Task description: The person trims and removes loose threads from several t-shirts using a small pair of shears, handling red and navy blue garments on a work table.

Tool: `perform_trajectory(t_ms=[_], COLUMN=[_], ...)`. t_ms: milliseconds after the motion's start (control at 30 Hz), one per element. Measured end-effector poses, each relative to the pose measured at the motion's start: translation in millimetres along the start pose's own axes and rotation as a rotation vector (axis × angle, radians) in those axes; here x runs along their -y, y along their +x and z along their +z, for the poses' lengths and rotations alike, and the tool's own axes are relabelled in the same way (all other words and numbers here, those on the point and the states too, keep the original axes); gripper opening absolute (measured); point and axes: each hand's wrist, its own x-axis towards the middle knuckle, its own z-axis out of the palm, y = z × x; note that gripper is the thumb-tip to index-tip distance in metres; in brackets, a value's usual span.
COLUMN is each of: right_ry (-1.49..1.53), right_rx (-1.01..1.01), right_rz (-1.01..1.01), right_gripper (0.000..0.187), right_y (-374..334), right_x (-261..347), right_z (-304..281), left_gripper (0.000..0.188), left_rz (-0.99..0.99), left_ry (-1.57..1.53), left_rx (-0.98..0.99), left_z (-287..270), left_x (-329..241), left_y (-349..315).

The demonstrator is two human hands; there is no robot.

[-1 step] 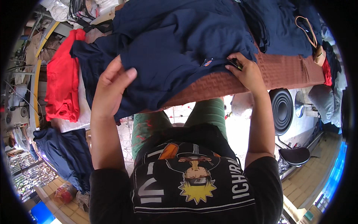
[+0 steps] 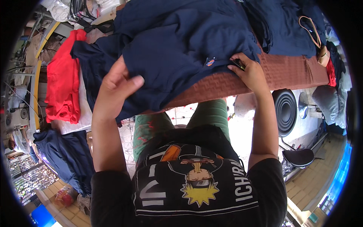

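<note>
A navy blue garment (image 2: 162, 56) lies spread over the brown-covered table in front of me, its near edge hanging over. My left hand (image 2: 118, 87) is at the garment's left part, thumb stretched out and apart, with the fingertips hidden behind the cloth. A small embroidered patch (image 2: 210, 62) shows near the garment's right edge. Just right of that patch, my right hand (image 2: 250, 73) pinches a small dark tool (image 2: 238, 63) with a yellow-green bit, close against the cloth edge. Its exact kind is too covered to tell.
More folded navy cloth (image 2: 283, 30) is piled at the far right of the brown table cover (image 2: 291, 72), near a tan strap (image 2: 312, 32). Red cloth (image 2: 64, 83) and another navy piece (image 2: 68, 159) lie to the left. A round black stool seat (image 2: 285, 113) stands at the right.
My left thumb has shifted slightly right and down, spreading further from the cloth. The patch has turned a little more into view. My right hand has hardly moved.
</note>
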Motion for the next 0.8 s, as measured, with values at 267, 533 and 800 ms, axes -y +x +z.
perform_trajectory(t_ms=[267, 533, 800], right_ry=[0.026, 0.379, -0.003], right_rx=[0.098, 0.118, -0.131], right_rz=[0.030, 0.050, -0.110], right_gripper=[0.016, 0.015, 0.029], right_y=[0, -1, 7], right_x=[-3, 42, 32], right_z=[-17, -40, 27], left_gripper=[0.085, 0.085, 0.089], left_rz=[0.014, 0.032, 0.058], left_ry=[0.099, 0.033, 0.072], left_rx=[0.204, 0.216, 0.208], left_z=[9, 9, 13], left_x=[-8, -15, -16], left_y=[-11, -10, -3])
